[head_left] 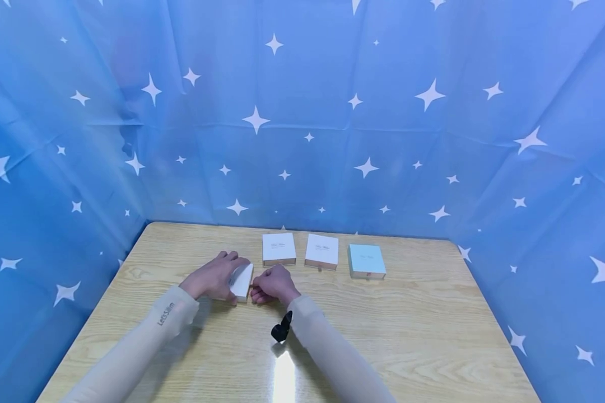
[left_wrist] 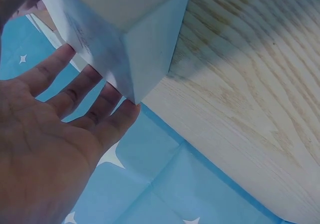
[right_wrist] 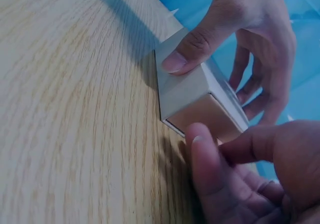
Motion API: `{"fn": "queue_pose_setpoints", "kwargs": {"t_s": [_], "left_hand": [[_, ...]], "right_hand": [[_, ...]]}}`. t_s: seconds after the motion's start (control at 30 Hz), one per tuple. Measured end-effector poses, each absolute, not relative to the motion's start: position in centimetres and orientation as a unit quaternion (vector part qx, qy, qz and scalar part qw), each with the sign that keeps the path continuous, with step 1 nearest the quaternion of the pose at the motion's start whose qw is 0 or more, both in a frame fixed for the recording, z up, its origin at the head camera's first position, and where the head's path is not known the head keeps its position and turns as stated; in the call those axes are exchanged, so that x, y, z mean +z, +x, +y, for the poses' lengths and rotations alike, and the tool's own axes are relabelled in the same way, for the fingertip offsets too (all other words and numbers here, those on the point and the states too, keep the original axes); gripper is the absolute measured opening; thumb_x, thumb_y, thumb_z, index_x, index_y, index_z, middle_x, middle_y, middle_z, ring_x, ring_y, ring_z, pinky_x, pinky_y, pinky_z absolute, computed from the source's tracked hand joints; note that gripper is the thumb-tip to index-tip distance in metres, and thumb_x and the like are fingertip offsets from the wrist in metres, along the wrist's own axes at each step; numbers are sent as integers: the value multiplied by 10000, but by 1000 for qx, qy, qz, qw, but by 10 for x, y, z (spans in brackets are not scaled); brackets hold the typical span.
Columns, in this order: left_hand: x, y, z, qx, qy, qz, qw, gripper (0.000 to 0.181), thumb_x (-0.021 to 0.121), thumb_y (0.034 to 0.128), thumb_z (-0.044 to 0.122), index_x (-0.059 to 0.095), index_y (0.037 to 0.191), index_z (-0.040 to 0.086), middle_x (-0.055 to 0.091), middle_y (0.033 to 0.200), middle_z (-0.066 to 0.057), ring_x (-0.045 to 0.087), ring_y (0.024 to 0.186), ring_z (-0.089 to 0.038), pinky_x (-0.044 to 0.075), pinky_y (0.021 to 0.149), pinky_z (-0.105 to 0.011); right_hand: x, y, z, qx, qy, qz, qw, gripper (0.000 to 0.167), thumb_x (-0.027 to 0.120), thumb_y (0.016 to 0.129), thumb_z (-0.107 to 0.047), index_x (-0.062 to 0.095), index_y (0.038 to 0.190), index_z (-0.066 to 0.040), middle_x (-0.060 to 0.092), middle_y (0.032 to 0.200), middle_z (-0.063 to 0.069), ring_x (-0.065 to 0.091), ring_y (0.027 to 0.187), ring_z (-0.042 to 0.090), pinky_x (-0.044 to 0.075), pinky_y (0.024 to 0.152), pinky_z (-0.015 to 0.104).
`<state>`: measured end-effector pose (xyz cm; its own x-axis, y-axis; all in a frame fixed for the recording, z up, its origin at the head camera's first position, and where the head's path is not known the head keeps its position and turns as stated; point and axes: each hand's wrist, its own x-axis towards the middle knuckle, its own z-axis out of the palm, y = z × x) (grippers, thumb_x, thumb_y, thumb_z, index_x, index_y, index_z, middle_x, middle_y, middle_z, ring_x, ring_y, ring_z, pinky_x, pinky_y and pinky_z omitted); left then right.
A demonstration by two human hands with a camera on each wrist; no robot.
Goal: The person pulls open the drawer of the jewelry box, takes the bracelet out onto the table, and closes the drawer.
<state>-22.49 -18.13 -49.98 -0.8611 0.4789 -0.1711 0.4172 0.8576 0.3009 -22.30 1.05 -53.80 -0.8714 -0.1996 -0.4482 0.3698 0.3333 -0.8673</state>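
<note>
My left hand grips a white drawer box standing on its narrow side on the table. In the right wrist view, the left thumb presses one side of the box and the fingers lie on the opposite side. The left wrist view has the fingertips along the printed face. At the pinkish drawer end, my right hand has its thumb and index finger brought together in a pinch; the small part between them is mostly hidden. The drawer end looks level with the sleeve's edge.
Two white drawer boxes and a mint-green one lie flat in a row toward the table's back edge. A blue star-printed curtain surrounds the wooden table at the back and sides.
</note>
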Motion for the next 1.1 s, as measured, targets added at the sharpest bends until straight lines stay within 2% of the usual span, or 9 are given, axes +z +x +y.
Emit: {"fn": "queue_pose_setpoints", "kwargs": {"t_s": [0.27,0.63,0.9,1.1], "left_hand": [[-499,-225,-182,135,233,956,113,1027,997,559,272,537,1468,146,574,1347,-76,517,1218,-313,529,970,-496],[-504,-225,-183,139,242,955,100,1018,1001,544,276,551,1446,133,579,1317,-78,514,1158,-298,530,919,-474],[-501,-223,-181,149,233,955,108,1014,995,551,255,547,1454,144,573,1307,-68,501,1152,-281,537,900,-463],[-502,-224,-180,146,227,956,116,1051,991,544,267,525,1479,156,568,1349,-63,507,1204,-293,535,955,-485]], "right_hand": [[-537,-223,12,-561,19,796,226,116,703,944,-125,733,866,-45,762,733,98,724,582,149,601,566,269],[-543,-223,19,-559,5,798,224,120,692,951,-123,730,882,-32,756,727,95,707,560,124,608,581,272],[-544,-223,25,-561,-2,795,231,112,689,943,-117,740,883,-37,760,728,99,720,571,140,614,591,284],[-545,-223,28,-569,1,789,231,113,679,935,-104,739,888,-22,764,741,120,722,569,149,617,594,301]]}}
